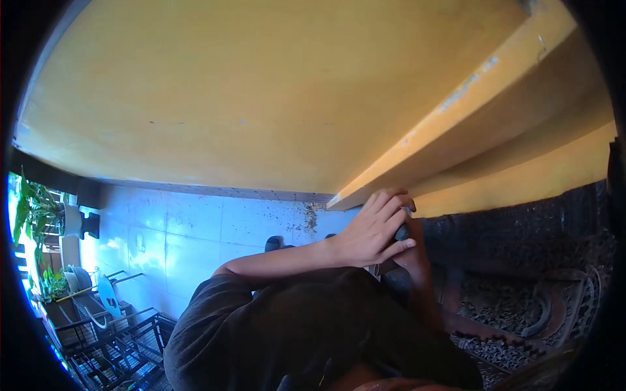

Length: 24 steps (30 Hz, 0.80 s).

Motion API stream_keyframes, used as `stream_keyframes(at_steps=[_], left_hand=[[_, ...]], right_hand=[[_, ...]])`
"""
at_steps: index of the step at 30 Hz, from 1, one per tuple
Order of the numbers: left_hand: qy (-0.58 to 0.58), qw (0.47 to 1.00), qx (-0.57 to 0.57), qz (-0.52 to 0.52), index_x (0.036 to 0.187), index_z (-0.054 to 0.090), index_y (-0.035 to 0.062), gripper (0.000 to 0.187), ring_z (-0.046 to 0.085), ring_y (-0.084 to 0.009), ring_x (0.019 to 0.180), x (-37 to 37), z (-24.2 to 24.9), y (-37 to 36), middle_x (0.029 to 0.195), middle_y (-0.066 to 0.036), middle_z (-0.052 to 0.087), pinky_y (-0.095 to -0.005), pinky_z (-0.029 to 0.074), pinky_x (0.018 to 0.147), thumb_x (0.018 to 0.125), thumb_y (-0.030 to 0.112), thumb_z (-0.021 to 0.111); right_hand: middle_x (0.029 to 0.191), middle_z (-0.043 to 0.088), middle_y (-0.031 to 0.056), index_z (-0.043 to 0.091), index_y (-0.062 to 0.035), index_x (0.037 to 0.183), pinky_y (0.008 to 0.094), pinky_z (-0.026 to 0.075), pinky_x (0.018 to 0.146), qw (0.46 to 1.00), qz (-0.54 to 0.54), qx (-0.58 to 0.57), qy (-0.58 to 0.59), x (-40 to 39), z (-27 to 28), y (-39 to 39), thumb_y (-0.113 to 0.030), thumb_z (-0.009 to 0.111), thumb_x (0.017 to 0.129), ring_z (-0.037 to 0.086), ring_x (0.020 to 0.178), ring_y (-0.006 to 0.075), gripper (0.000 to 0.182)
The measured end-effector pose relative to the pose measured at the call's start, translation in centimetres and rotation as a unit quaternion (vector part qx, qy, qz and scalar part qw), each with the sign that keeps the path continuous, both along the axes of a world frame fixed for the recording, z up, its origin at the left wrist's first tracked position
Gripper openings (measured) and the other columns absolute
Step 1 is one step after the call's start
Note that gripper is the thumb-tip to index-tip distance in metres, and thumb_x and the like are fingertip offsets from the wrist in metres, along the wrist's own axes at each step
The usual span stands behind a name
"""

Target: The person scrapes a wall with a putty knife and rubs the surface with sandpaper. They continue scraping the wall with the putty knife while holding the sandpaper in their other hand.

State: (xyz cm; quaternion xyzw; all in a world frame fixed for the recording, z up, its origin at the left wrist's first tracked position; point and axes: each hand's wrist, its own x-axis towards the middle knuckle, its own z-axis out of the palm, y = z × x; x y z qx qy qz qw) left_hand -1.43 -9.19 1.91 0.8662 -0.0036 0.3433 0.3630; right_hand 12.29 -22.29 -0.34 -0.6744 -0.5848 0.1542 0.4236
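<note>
My left hand (373, 233) reaches across in front of my body, back side up, its fingers bent over a small dark rounded object (402, 232). Beneath and beside it is my right hand (412, 253), in shadow and partly covered by the left. Its fingers are closed around the lower part of the same object. Most of this object is hidden between the two hands, so its kind cannot be told. Both hands are close to the lower end of a yellow wall edge (365, 186).
A yellow wall (215, 91) rises ahead, meeting pale floor tiles (189, 225) with dirt scattered (310, 218). Dark carved wood (502, 306) is at the right. Black metal racks (130, 342) and potted plants (42, 208) stand at the left.
</note>
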Motion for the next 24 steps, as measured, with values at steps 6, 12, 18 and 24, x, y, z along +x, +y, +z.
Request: stream_keyframes(at_steps=[6, 12, 18, 24], left_hand=[[0.021, 0.999, 0.011, 0.033, 0.12, 0.055, -0.0024, 0.05, 0.044, -0.0433, 0.139, -7.8, -1.0, 3.9, 0.137, -0.021, 0.052, -0.055, 0.038, 0.115, 0.103, 0.044, 0.064], [0.022, 0.997, 0.012, 0.07, 0.121, 0.056, -0.0005, 0.048, 0.045, -0.0422, 0.139, -16.2, -2.6, 7.9, 0.135, -0.019, 0.054, -0.0546, 0.038, 0.114, 0.102, 0.043, 0.065], [0.023, 0.996, 0.002, 0.087, 0.124, 0.057, 0.0059, 0.04, 0.043, -0.0418, 0.144, -23.2, -4.4, 10.4, 0.141, -0.017, 0.054, -0.0555, 0.036, 0.117, 0.101, 0.037, 0.066], [0.064, 0.994, 0.042, 0.083, 0.158, 0.045, 0.0113, 0.071, 0.028, -0.043, 0.158, -26.0, -6.2, 10.2, 0.168, -0.016, 0.037, -0.0584, 0.026, 0.127, 0.096, 0.038, 0.071]], right_hand=[[0.093, 0.074, 0.0171, 0.066, -0.004, 0.101, 0.0402, 0.057, 0.075, 0.996, 0.005, -0.039, 0.085, -7.8, -1.2, 5.2, -0.019, 0.081, 0.083, 0.076, 0.09, 0.0306, 0.028], [0.12, 0.07, 0.0129, 0.064, -0.003, 0.119, 0.0392, 0.053, 0.098, 0.982, 0.04, -0.048, 0.177, -14.9, -3.8, 8.8, -0.018, 0.073, 0.094, 0.068, 0.114, 0.0217, 0.03], [0.107, 0.065, 0.0024, 0.038, -0.0142, 0.162, 0.0216, 0.046, 0.044, 0.623, 0.087, -0.066, 0.774, -18.9, -5.6, 10.8, -0.031, 0.042, 0.115, 0.058, 0.054, 0.0088, 0.05], [0.1, 0.065, 0.0056, 0.025, -0.0176, 0.168, 0.0171, 0.04, 0.039, 0.8, -0.021, -0.132, 0.586, -24.7, -1.6, 12.3, -0.024, 0.04, 0.116, 0.053, 0.048, 0.0034, 0.055]])
